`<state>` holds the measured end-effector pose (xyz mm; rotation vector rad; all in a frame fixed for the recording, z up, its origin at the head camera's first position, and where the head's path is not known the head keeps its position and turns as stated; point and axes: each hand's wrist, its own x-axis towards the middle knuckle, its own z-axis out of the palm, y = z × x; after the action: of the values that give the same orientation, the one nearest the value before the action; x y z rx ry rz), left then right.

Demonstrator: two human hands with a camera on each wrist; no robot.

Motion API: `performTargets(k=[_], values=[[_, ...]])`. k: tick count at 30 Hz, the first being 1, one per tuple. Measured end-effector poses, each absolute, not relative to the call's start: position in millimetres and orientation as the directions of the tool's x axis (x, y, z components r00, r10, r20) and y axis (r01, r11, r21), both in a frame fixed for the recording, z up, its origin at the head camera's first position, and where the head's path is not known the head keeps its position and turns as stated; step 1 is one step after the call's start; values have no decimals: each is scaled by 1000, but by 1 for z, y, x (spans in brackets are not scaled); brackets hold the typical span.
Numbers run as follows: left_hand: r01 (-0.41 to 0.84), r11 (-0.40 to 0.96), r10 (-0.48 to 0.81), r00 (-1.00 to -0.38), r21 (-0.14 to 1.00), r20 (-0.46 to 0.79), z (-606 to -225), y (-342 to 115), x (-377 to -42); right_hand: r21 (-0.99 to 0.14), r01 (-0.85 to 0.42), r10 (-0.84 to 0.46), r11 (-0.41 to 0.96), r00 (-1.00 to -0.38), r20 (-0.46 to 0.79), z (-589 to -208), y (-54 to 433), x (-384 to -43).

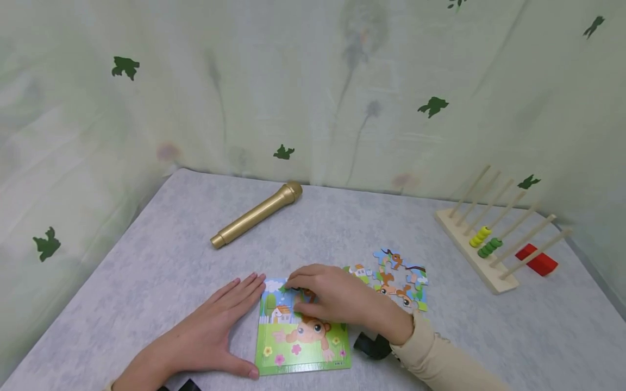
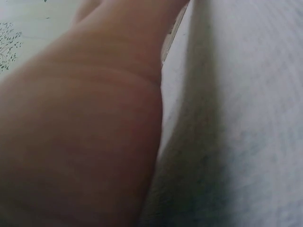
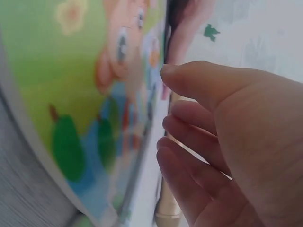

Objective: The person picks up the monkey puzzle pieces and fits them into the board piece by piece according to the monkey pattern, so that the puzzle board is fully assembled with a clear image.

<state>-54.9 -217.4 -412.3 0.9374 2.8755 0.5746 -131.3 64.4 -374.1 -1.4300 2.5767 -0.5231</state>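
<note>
A puzzle board (image 1: 303, 355) with a cartoon monkey picture lies flat on the table in front of me. My left hand (image 1: 215, 320) lies along its left side, fingers stretched out, with the thumb by the near left corner. Over the upper part of the board is my right hand (image 1: 327, 293), its fingers bent loosely downward. In the right wrist view, a gap shows between the thumb and fingers of this hand (image 3: 236, 127), and no piece is visible there. Several loose jigsaw pieces (image 1: 415, 274) lie right of the board, partly hidden by the right hand.
A gold microphone (image 1: 256, 214) lies farther back. At the right stands a wooden peg rack (image 1: 506, 284) with yellow beads (image 1: 481, 237) and green beads (image 1: 490, 247), a red block (image 1: 536, 259) beside it. A patterned curtain (image 1: 313, 98) hangs behind the table.
</note>
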Motion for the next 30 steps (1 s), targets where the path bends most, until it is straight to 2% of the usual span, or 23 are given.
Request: performTargets(k=[7,15,21,30], values=[[566,744,583,-810,355,69,-413,-218,-53,-422,-788,-846,448,-526,85,-364,74,-138],[562,748,585,-810,352,51,-411,-218,-54,-417,-779,-810,468,-567,152,-352,93,-146],[546,747,588,-809,379,6,-408,-217,-57,-408,-753,-784,516,-607,129,-353,109,-147],[518,763,571,-820,386,-29,-406,-218,-55,-428,-737,-778,524,-618,112,-351,123,-153]])
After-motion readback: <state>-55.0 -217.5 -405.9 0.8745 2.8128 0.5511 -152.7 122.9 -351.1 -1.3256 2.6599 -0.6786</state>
